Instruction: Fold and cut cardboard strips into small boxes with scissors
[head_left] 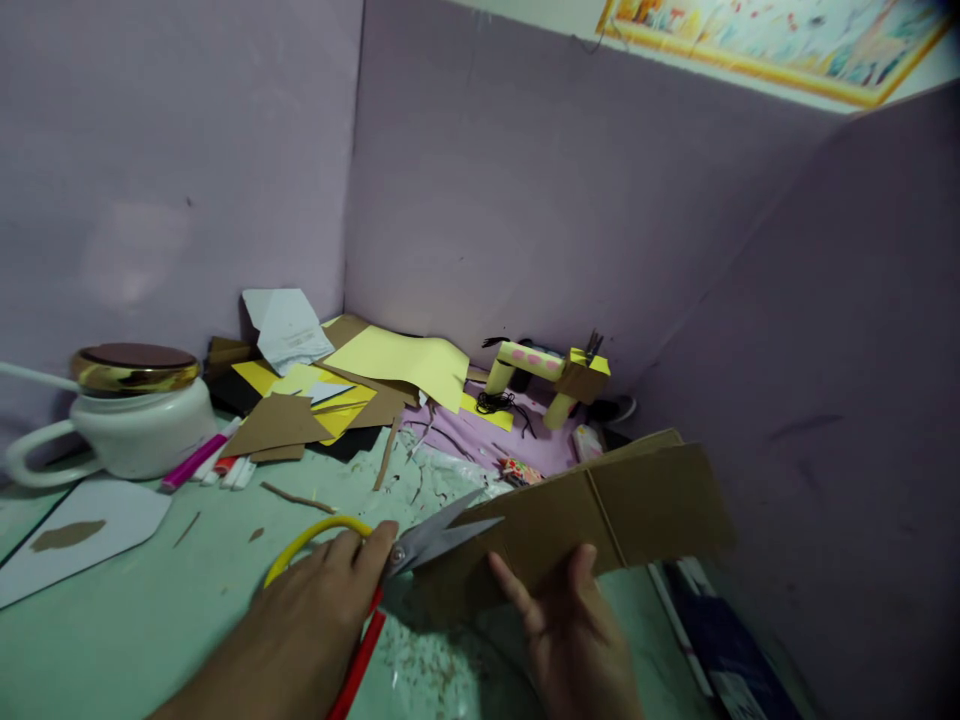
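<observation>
My left hand (330, 580) grips scissors (420, 545) with a yellow and a red handle loop. Their blades stand apart, pointing right, and overlap the left end of a brown cardboard strip (652, 510). Whether the cardboard lies between the blades I cannot tell. My right hand (574, 630) holds the strip from below, a finger and the thumb against its near face, the other fingers partly hidden. Fold lines cross the strip, which is tilted up to the right above the green table (202, 640).
Paper and cardboard scraps (277, 425) pile up at the back left, with yellow paper (412, 360) on top. Markers (195, 462) lie beside a white lidded mug (142, 430). A yellow paper animal figure (532, 360) stands near the back wall. Dark blue flat items (727, 640) lie at right.
</observation>
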